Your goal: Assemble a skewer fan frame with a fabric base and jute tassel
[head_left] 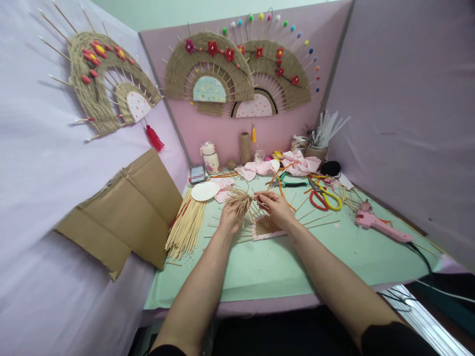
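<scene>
A loose bundle of tan twine is gripped in my left hand, its frayed strands spilling over the fingers. My right hand pinches at the bundle's right side, with thumb and fingers together on a strand of the twine. Below both hands lies a half-round cardboard piece with a pale patterned edge. Thin sticks fan outward from it over the green table. The hands partly cover the cardboard and some of the sticks.
Left of the hands are a pile of sticks, a white disc and folded cardboard. Pliers, scissors and a pink glue gun lie right. Finished twine fans hang behind; a bottle stands at the back.
</scene>
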`<action>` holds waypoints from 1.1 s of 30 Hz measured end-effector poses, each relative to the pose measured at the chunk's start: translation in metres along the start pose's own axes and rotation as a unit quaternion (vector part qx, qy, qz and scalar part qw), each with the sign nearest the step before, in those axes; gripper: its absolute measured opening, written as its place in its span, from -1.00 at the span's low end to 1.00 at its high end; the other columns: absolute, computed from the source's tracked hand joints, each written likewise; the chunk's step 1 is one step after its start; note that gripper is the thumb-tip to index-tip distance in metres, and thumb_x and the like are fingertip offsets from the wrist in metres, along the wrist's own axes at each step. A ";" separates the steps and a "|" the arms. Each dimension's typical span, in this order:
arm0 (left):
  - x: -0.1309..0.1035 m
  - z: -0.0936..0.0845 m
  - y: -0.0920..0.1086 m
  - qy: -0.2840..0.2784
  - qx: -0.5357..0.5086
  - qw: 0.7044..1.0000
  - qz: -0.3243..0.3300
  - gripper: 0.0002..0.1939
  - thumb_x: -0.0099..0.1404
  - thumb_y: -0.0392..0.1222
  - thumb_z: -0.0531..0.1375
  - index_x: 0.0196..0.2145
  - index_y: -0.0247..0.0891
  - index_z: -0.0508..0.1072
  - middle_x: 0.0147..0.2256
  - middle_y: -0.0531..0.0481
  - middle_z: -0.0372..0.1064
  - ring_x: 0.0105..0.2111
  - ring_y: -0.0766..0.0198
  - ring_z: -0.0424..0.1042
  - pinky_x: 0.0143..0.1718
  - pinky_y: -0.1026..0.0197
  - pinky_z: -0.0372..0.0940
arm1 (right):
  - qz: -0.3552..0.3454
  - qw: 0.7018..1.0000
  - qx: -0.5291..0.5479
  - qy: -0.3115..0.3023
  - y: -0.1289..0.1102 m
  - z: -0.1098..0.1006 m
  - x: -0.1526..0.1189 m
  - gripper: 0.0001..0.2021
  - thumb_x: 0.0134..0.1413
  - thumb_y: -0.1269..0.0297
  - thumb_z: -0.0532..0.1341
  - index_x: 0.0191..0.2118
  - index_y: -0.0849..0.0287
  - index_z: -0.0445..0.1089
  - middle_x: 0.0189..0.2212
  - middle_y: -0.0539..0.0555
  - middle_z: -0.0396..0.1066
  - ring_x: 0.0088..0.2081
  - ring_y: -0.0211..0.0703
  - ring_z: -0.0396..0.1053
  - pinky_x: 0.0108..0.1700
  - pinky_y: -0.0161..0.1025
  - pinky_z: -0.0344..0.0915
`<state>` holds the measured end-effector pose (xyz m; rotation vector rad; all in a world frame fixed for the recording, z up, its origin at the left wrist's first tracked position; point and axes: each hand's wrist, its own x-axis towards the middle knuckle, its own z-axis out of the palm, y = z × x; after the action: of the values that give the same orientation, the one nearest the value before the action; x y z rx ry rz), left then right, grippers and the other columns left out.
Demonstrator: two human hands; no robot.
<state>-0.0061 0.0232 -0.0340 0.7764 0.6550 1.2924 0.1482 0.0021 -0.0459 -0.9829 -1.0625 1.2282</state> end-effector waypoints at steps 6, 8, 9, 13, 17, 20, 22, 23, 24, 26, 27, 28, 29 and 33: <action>-0.001 -0.001 -0.002 -0.004 0.054 0.998 0.045 -0.71 -0.06 -0.14 0.45 -0.39 -0.31 0.55 -0.38 -0.05 0.54 -0.35 0.25 0.53 -0.11 0.16 0.40 | -0.001 1.000 -0.005 0.014 -0.001 0.002 -0.001 -0.68 0.26 0.18 0.21 0.07 0.18 0.35 0.04 0.14 0.39 -0.05 -0.07 0.43 -0.05 -0.01 0.42; -0.001 -0.001 -0.001 -0.005 0.084 0.994 0.074 -0.72 -0.04 -0.10 0.44 -0.39 -0.29 0.55 -0.37 -0.05 0.54 -0.33 0.23 0.53 -0.11 0.13 0.39 | 0.001 1.000 -0.002 0.022 -0.001 0.002 0.000 -0.68 0.26 0.18 0.21 0.07 0.18 0.35 0.04 0.14 0.39 -0.06 -0.07 0.43 -0.05 -0.01 0.42; -0.002 0.000 0.000 -0.007 0.101 0.991 0.090 -0.73 -0.04 -0.10 0.44 -0.39 -0.29 0.55 -0.37 -0.06 0.54 -0.32 0.21 0.52 -0.10 0.11 0.38 | 0.001 1.000 0.000 0.029 -0.001 0.001 0.000 -0.67 0.26 0.18 0.21 0.07 0.18 0.35 0.04 0.15 0.39 -0.05 -0.07 0.43 -0.05 -0.01 0.43; -0.007 0.001 0.005 -0.015 0.179 0.970 0.165 -0.77 0.02 -0.12 0.41 -0.36 -0.27 0.58 -0.31 -0.08 0.55 -0.24 0.13 0.50 -0.04 0.05 0.34 | 0.002 0.998 0.014 0.066 -0.001 -0.005 0.006 -0.66 0.26 0.17 0.21 0.08 0.18 0.35 0.05 0.15 0.38 -0.04 -0.06 0.42 -0.05 0.00 0.42; -0.017 0.005 0.011 -0.024 0.244 0.938 0.246 -0.86 0.09 -0.13 0.38 -0.39 -0.21 0.59 -0.22 -0.10 0.51 -0.09 0.08 0.44 0.09 0.03 0.24 | 0.014 0.999 0.021 0.040 -0.003 -0.007 0.008 -0.66 0.26 0.15 0.21 0.08 0.18 0.34 0.03 0.14 0.39 -0.05 -0.06 0.43 -0.05 0.00 0.43; -0.026 0.009 0.014 -0.038 0.282 0.915 0.287 -0.92 0.10 -0.15 0.38 -0.40 -0.15 0.61 -0.20 -0.11 0.48 -0.05 0.06 0.41 0.12 0.04 0.21 | 0.015 1.000 0.016 -0.018 -0.004 -0.001 0.001 -0.68 0.26 0.17 0.21 0.07 0.19 0.35 0.02 0.14 0.40 -0.07 -0.08 0.43 -0.06 -0.01 0.43; -0.030 0.011 0.014 -0.044 0.298 0.904 0.305 -0.93 0.10 -0.18 0.38 -0.38 -0.12 0.62 -0.18 -0.11 0.46 -0.05 0.05 0.40 0.12 0.03 0.21 | 0.007 0.999 0.013 -0.046 -0.005 0.004 -0.004 -0.69 0.26 0.18 0.21 0.05 0.19 0.36 0.01 0.14 0.40 -0.07 -0.08 0.43 -0.06 -0.02 0.43; -0.031 0.011 0.014 -0.045 0.303 0.899 0.312 -0.93 0.10 -0.20 0.38 -0.38 -0.10 0.62 -0.17 -0.11 0.45 -0.05 0.04 0.39 0.12 0.02 0.21 | 0.001 0.999 0.012 -0.052 -0.005 0.005 -0.006 -0.69 0.26 0.18 0.21 0.05 0.19 0.36 0.01 0.13 0.40 -0.08 -0.09 0.44 -0.06 -0.02 0.43; -0.031 0.012 0.014 -0.046 0.307 0.896 0.318 -0.92 0.09 -0.22 0.38 -0.39 -0.10 0.62 -0.17 -0.11 0.44 -0.05 0.04 0.39 0.12 0.01 0.21 | -0.006 0.998 0.012 -0.054 -0.006 0.006 -0.007 -0.69 0.26 0.19 0.22 0.05 0.19 0.36 0.01 0.13 0.40 -0.08 -0.09 0.44 -0.07 -0.02 0.43; -0.031 0.013 0.014 -0.041 0.309 0.892 0.328 -0.91 0.09 -0.25 0.37 -0.41 -0.09 0.60 -0.18 -0.10 0.42 -0.04 0.04 0.37 0.13 -0.01 0.20 | -0.020 0.999 0.012 -0.044 -0.006 0.005 -0.007 -0.68 0.26 0.19 0.22 0.06 0.19 0.36 0.01 0.14 0.40 -0.07 -0.08 0.43 -0.06 -0.02 0.43; -0.031 0.013 0.013 -0.036 0.308 0.891 0.331 -0.90 0.09 -0.27 0.36 -0.41 -0.09 0.60 -0.18 -0.09 0.41 -0.04 0.04 0.36 0.14 -0.01 0.18 | -0.026 0.999 0.013 -0.036 -0.006 0.004 -0.006 -0.68 0.26 0.18 0.22 0.06 0.19 0.35 0.01 0.14 0.40 -0.07 -0.08 0.43 -0.06 -0.01 0.43; -0.030 0.013 0.013 -0.029 0.304 0.892 0.333 -0.89 0.09 -0.30 0.36 -0.40 -0.10 0.59 -0.18 -0.09 0.39 -0.04 0.05 0.35 0.16 0.00 0.16 | -0.029 0.999 0.014 -0.028 -0.007 0.003 -0.005 -0.68 0.26 0.18 0.22 0.07 0.19 0.35 0.02 0.14 0.39 -0.06 -0.07 0.43 -0.06 -0.01 0.43; -0.029 0.012 0.014 -0.019 0.299 0.894 0.334 -0.86 0.09 -0.32 0.34 -0.38 -0.11 0.58 -0.17 -0.08 0.38 -0.02 0.06 0.33 0.18 0.01 0.13 | -0.031 0.999 0.016 -0.021 -0.007 0.001 -0.003 -0.67 0.26 0.18 0.21 0.07 0.18 0.35 0.03 0.14 0.39 -0.06 -0.07 0.43 -0.05 -0.01 0.43; -0.022 0.007 0.013 0.028 0.268 0.911 0.312 -0.80 0.12 -0.35 0.29 -0.28 -0.12 0.54 -0.14 -0.05 0.38 0.01 0.11 0.30 0.17 0.09 0.10 | -0.012 0.999 0.029 -0.018 -0.006 -0.003 -0.001 -0.68 0.27 0.17 0.21 0.07 0.17 0.35 0.03 0.14 0.39 -0.06 -0.07 0.43 -0.05 -0.01 0.43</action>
<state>-0.0114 0.0014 -0.0194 1.4911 0.8627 1.7395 0.1527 0.0006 -0.0404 -0.9055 -1.0579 1.2538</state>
